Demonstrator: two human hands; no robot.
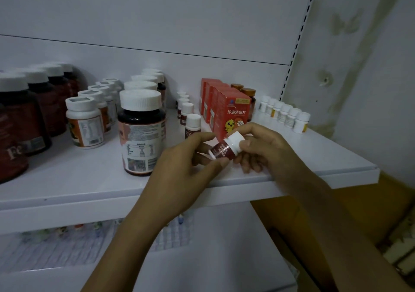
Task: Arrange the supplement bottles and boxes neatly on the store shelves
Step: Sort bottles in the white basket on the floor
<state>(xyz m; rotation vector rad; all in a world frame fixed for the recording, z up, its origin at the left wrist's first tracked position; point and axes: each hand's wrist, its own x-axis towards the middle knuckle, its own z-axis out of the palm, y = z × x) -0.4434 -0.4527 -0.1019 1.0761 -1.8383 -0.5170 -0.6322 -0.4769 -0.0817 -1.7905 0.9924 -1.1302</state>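
Both hands hold one small dark-red bottle with a white cap [226,149], tilted, just above the front of the white shelf [292,154]. My left hand [186,163] pinches its lower end between thumb and fingers. My right hand [262,148] grips the cap end. Behind the bottle stands a row of matching small bottles [192,123], and to the right of that a row of red boxes with a yellow chick [231,114]. A large dark bottle with a white cap [141,132] stands at the left of my hands.
Rows of white bottles with orange labels [85,125] and big dark bottles [24,121] fill the shelf's left. Tiny white bottles [285,114] line the right end, brown bottles with gold caps [250,96] behind the boxes. A lower shelf holds blister packs [56,244]; cardboard boxes [381,224] stand at the right.
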